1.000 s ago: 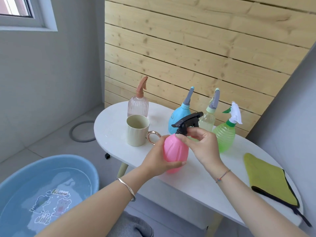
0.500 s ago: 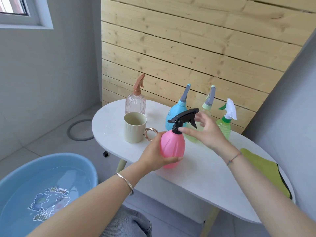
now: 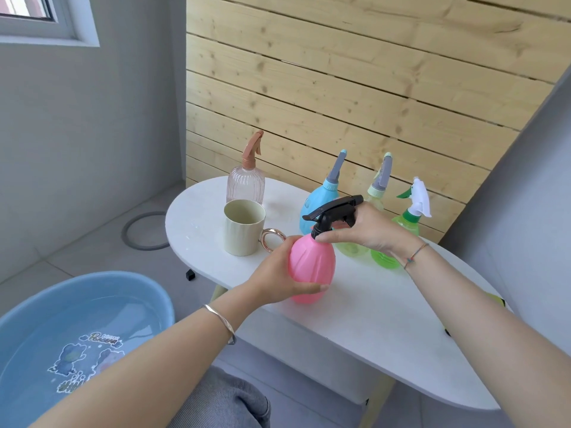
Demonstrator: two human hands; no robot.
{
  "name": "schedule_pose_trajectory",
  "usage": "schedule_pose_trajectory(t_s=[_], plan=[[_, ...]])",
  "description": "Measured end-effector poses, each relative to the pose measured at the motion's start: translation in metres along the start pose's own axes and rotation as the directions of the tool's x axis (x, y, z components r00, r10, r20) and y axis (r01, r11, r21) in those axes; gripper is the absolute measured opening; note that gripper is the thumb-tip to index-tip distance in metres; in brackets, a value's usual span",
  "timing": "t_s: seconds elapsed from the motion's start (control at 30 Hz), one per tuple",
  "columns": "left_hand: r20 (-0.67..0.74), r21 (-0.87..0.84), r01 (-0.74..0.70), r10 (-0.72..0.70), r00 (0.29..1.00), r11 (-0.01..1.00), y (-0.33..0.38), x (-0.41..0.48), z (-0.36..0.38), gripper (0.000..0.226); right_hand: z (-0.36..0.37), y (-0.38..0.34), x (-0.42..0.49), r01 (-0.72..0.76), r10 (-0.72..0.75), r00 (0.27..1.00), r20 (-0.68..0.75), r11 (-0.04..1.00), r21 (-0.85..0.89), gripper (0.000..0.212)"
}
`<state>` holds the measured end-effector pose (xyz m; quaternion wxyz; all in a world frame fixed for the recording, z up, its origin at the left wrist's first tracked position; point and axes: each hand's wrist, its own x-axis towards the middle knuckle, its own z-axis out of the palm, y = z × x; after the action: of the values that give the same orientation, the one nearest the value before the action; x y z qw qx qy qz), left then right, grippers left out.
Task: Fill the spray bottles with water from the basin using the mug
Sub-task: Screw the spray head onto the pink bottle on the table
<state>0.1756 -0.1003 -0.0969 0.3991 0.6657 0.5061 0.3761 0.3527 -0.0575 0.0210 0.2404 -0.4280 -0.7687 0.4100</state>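
Observation:
A pink spray bottle [image 3: 312, 264] with a black trigger head [image 3: 335, 208] stands on the white oval table [image 3: 386, 322]. My left hand [image 3: 278, 273] grips its body from the left. My right hand [image 3: 367, 230] holds the black head at the neck, fingers curled round it. A cream mug [image 3: 242, 228] with a copper handle stands just left of the bottle. The blue basin [image 3: 46, 307] holds water on the floor at lower left.
Behind stand a clear pink ribbed bottle [image 3: 246, 183], a blue bottle [image 3: 318, 199], a pale green bottle [image 3: 378, 193] and a bright green bottle [image 3: 404, 223] with a white trigger. A green cloth's edge [image 3: 497, 299] shows past my right forearm. A wooden plank wall backs the table.
My right hand let go of the black head, hovered beside it, and now grips it again at the neck. The trigger head has turned. My left hand has stayed on the bottle.

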Motion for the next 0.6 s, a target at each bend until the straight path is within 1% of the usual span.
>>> schedule_pose_trajectory(t_s=[0.07, 0.23, 0.43, 0.53, 0.6], plan=[[0.042, -0.005, 0.006, -0.005, 0.999, 1.000, -0.001, 0.002, -0.003, 0.089, 0.001, -0.001, 0.000, 0.008, -0.008, 1.000, -0.010, 1.000, 0.003, 0.032], [0.131, -0.036, 0.016, -0.011, 0.991, 0.999, -0.004, 0.010, -0.009, 0.086, -0.016, -0.015, 0.000, -0.012, 0.012, 0.999, 0.039, 1.000, 0.008, 0.029], [0.125, -0.042, 0.006, -0.001, 0.992, 0.999, -0.007, 0.010, -0.007, 0.088, -0.010, -0.010, 0.001, -0.011, 0.010, 0.999, 0.046, 1.000, 0.017, 0.035], [0.123, -0.043, 0.016, -0.010, 0.992, 0.999, -0.007, 0.010, -0.006, 0.094, -0.005, -0.003, -0.001, -0.004, 0.003, 0.999, 0.037, 1.000, 0.024, 0.039], [0.120, -0.044, 0.020, -0.015, 0.993, 0.999, -0.006, 0.009, -0.005, 0.097, -0.005, -0.001, -0.002, 0.004, -0.005, 1.000, 0.023, 0.999, 0.046, 0.038]])
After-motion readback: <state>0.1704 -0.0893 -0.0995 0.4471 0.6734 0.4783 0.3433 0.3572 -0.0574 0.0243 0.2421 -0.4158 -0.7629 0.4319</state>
